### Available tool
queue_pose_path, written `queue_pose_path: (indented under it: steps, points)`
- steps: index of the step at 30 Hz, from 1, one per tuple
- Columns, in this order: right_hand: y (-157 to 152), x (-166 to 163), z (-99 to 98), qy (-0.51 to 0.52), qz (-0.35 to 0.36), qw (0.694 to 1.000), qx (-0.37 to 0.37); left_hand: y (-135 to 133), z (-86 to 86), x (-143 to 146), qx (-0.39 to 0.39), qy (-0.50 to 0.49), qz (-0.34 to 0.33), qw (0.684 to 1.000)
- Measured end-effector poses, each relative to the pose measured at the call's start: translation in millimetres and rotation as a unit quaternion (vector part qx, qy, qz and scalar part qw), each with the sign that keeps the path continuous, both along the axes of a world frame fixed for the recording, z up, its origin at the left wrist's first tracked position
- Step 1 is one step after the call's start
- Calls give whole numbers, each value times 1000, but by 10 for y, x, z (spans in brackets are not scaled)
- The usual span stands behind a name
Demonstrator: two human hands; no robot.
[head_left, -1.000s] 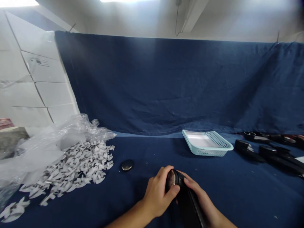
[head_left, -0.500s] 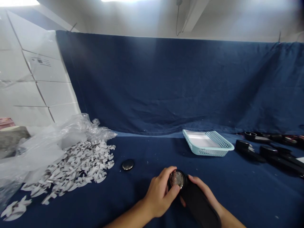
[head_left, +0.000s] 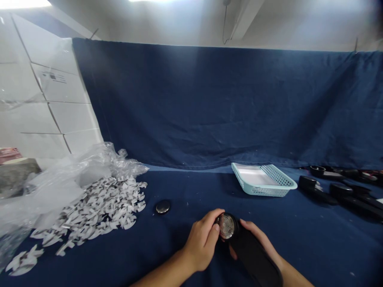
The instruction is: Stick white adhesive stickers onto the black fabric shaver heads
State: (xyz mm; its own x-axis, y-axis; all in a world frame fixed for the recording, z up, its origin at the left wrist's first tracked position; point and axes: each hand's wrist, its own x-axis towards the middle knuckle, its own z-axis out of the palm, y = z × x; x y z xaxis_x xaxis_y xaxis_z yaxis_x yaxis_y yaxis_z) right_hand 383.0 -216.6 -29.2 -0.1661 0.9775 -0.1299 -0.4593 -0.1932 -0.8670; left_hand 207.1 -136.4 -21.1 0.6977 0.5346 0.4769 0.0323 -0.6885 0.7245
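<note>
A black fabric shaver (head_left: 254,255) with a round, perforated metal head (head_left: 226,226) is held at a tilt above the blue cloth, its mesh facing up. My right hand (head_left: 266,243) is wrapped round the black handle from the right side; some of its fingers are hidden beneath. At the head, my left hand (head_left: 203,239) grips the rim from the left, thumb and forefinger against the edge. A round black-rimmed metal disc (head_left: 163,206) lies on the cloth to the left, apart from both hands.
Many grey-white blade-like pieces (head_left: 104,207) are heaped at the left beside crumpled clear plastic (head_left: 110,159). A light-blue basket (head_left: 266,190) with a white sheet inside stands at the back right. Several black shavers (head_left: 344,195) lie at the far right. A blue curtain (head_left: 209,107) hangs behind.
My left thumb has slid off the metal mesh toward the left rim of the shaver head. My right hand keeps its hold on the handle. The whole view has shifted slightly.
</note>
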Motion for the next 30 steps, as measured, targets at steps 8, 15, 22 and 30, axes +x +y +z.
queue_pose_path:
  steps: [8,15,22,30]
  points:
    - [22,13,-19,-3,-3,1000,7,3,31,15,-24,7,-3,1000]
    - [65,30,-76,20,9,1000,22,42,6,37,-115,-1,-21,993]
    - [122,64,-165,17,23,999,40,179,-116,128,-296,-30,-62,953]
    - [167,100,-257,30,54,997,43,246,-97,149,-371,-40,-70,925]
